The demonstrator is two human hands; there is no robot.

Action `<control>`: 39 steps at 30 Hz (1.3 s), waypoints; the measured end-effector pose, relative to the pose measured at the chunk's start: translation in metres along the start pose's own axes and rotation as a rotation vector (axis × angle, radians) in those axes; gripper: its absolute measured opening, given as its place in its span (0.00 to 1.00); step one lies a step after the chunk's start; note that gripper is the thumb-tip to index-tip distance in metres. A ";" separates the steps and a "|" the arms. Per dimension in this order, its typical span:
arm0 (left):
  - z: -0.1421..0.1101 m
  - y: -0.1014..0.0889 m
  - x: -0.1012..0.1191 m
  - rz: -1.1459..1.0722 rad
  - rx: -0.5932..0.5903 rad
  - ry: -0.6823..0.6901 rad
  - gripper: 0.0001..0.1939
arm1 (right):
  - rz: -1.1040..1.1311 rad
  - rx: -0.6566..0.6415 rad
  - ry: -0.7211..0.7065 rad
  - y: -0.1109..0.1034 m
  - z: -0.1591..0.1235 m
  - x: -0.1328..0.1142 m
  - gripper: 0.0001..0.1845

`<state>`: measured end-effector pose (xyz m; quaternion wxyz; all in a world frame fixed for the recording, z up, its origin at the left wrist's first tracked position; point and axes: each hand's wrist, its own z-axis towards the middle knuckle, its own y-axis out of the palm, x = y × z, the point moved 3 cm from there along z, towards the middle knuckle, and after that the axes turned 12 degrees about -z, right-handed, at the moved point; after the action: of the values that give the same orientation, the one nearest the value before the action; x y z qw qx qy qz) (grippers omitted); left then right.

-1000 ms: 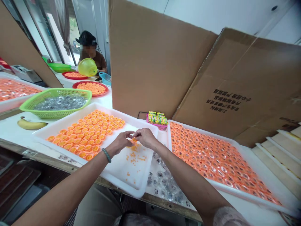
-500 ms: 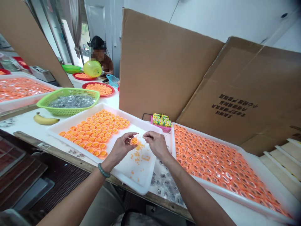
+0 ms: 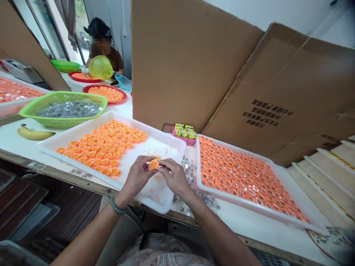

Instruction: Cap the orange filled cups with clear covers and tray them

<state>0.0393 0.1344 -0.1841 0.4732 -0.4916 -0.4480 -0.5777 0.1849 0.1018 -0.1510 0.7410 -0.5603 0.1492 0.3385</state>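
My left hand [image 3: 138, 173] holds a small round orange cup [image 3: 154, 164] between thumb and fingers, its yellow-orange inside facing me. On the cup's right side my right hand [image 3: 175, 176] is closed, thumb and forefinger pinched at the rim; whether a small bit is between them is hidden. Both hands are above the right part of a white tray [image 3: 165, 205]. Rows of similar orange cups [image 3: 102, 146] fill that tray's left part. Loose yellow-orange crumbs [image 3: 158, 178] lie on its floor beneath and behind my hands.
Right stands a white tray [image 3: 197, 162] of clear-covered orange pieces [image 3: 244, 177]. Small clear packets [image 3: 190, 170] lie between the trays. A pink basket [image 3: 189, 141] holds yellow-green packets. Left are a green basket [image 3: 27, 107] and a banana [image 3: 36, 133]. Cardboard [image 3: 180, 66] stands behind; a person [image 3: 116, 59] sits beyond.
My right hand has come left from above the crumbs to the orange cup and now touches it. My left hand still holds the cup. The view has shifted.
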 end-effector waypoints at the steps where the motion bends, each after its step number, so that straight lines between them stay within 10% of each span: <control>1: -0.001 0.001 -0.001 -0.010 -0.002 -0.053 0.22 | -0.005 0.001 0.006 0.000 -0.002 0.002 0.10; 8: -0.013 0.020 0.002 -0.451 -0.238 -0.365 0.22 | -0.006 -0.020 0.025 -0.003 -0.016 0.008 0.11; 16: -0.013 0.025 -0.002 -0.378 -0.133 -0.442 0.27 | -0.312 0.091 0.252 -0.045 -0.079 0.061 0.11; 26: -0.012 0.021 0.000 -0.384 -0.113 -0.416 0.28 | -0.714 -0.372 0.011 0.010 -0.090 0.075 0.10; 39: -0.007 0.017 -0.004 -0.348 -0.022 -0.382 0.25 | -0.640 -0.198 0.092 0.025 -0.093 0.049 0.18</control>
<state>0.0556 0.1257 -0.1877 0.2680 -0.5126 -0.6008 -0.5518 0.2185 0.0351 -0.2295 0.7441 -0.6629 -0.0345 0.0760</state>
